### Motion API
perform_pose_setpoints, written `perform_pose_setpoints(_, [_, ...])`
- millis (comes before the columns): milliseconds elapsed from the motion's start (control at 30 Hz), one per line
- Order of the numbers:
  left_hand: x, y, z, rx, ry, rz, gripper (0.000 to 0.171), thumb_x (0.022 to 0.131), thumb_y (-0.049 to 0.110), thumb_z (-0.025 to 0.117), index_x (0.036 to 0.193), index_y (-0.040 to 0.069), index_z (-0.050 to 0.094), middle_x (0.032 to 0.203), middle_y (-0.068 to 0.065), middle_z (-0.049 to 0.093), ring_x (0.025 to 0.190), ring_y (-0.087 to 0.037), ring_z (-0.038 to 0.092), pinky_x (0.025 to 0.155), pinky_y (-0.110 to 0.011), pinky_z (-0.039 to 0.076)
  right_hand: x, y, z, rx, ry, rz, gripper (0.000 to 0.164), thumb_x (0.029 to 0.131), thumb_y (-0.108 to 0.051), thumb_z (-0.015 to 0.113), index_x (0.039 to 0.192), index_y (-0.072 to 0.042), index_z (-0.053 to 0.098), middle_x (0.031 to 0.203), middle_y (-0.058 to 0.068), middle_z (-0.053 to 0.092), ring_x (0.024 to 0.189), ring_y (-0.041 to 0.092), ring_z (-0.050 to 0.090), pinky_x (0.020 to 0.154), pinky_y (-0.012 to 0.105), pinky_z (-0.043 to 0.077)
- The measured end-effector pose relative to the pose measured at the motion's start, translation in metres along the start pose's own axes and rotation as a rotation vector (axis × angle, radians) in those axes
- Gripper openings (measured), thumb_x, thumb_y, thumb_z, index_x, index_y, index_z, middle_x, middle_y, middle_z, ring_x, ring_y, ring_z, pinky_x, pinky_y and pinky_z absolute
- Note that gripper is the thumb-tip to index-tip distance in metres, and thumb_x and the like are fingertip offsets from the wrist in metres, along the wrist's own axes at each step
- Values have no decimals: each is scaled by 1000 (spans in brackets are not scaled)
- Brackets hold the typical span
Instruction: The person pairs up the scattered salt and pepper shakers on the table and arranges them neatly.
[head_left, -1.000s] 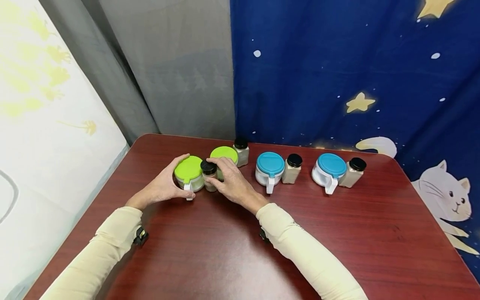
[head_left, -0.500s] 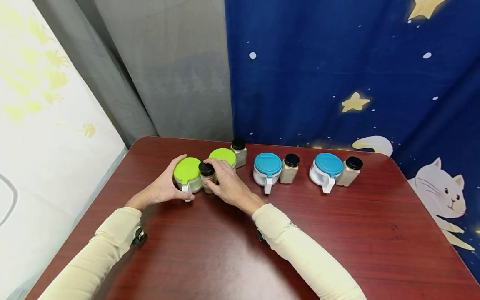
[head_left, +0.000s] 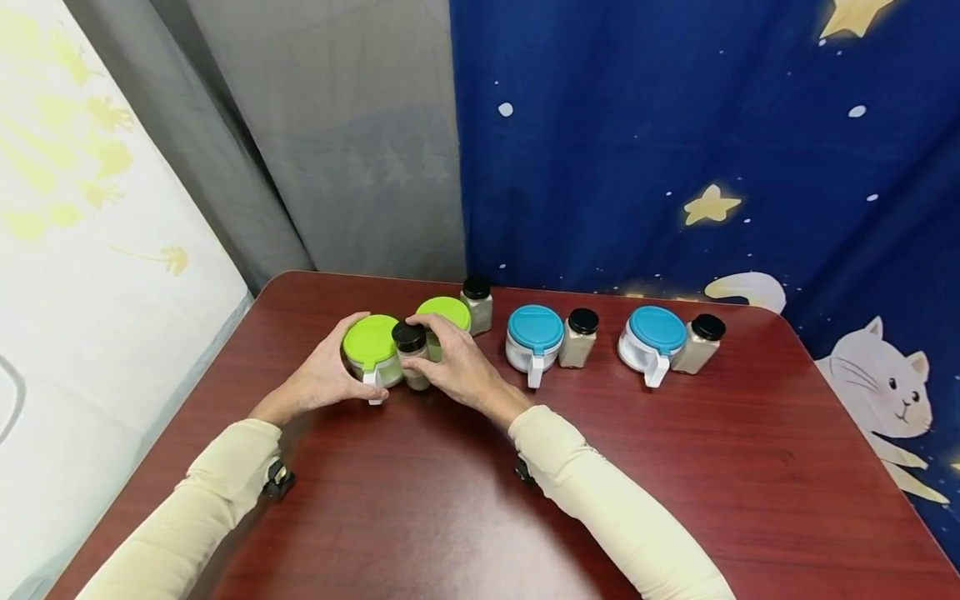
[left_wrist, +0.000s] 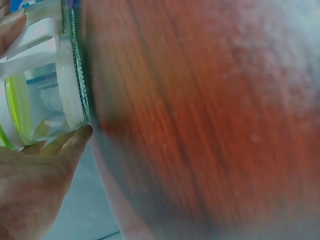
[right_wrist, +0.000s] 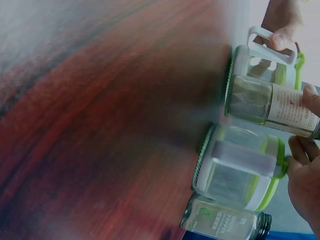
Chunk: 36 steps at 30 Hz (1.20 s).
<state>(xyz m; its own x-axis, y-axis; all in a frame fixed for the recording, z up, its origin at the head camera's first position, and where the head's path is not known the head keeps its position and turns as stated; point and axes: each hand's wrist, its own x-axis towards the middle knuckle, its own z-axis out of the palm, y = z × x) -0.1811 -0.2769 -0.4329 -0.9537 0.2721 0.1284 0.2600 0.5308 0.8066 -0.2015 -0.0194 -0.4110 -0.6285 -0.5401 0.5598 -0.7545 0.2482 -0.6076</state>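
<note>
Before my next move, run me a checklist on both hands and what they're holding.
1. Left hand secure on the front green-lidded jar: ok, fingers round its side, thumb at the handle.
2. Right hand holding the black-capped glass bottle: ok, pinched near the cap.
3. Bottle upright: ok.
4. Bottle touching that jar: cannot tell, they overlap in view.
5. Green lid closed: ok, looks seated.
6. Hands free to withdraw: not ok, both are gripping.

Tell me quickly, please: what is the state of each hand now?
Left hand: holding the leftmost round, clear, glass-looking, green-lidded pot.
Right hand: holding the narrow, clear, glass-looking, black-capped jar by its upper part.
</note>
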Motion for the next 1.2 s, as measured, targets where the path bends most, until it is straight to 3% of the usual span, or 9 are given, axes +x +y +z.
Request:
perform_pose_setpoints(267, [-13, 8, 0, 31, 31, 15, 125, 63, 27, 101, 159, 13, 22, 135, -10, 51, 115, -25, 52, 98, -49, 41, -5, -7, -1, 124, 19, 17, 57, 85, -9, 85, 135, -3, 59, 129, 8, 62, 120, 12, 56, 98, 25, 47])
perform_pose_setpoints(500, [-24, 13, 3, 17, 35, 18, 128, 61, 28, 101, 160, 18, 21, 135, -7, 51, 115, -22, 52, 98, -47, 41, -11, -13, -4, 270, -7, 58, 56, 84, -4, 84, 134, -3, 59, 128, 11, 62, 116, 14, 61, 93, 31, 52])
perform_pose_setpoints(667, [-28, 17, 5, -9, 14, 16, 130, 62, 31, 101, 162, 23, 18, 138, -5, 50, 117, -21, 52, 100, -46, 40, -18, -14, -7, 272, -7, 69, 57, 83, -3, 85, 132, -2, 58, 129, 12, 60, 116, 16, 62, 91, 31, 54])
perform_pose_setpoints(967, [-38, 24, 16, -46, 3, 26, 129, 62, 31, 101, 162, 26, 18, 139, -1, 52, 118, -18, 54, 99, -26, 42, -32, -17, -15, 240, -40, 64, 55, 84, -6, 85, 131, -4, 58, 128, 11, 62, 116, 17, 61, 91, 38, 54])
perform_pose_setpoints(1200, [-42, 33, 28, -16, 37, 15, 129, 60, 37, 101, 161, 27, 21, 136, -1, 54, 117, -17, 54, 100, -44, 42, -39, -24, -24, 285, -32, 108, 54, 82, -1, 85, 130, -4, 59, 125, 13, 63, 108, 17, 67, 87, 37, 56])
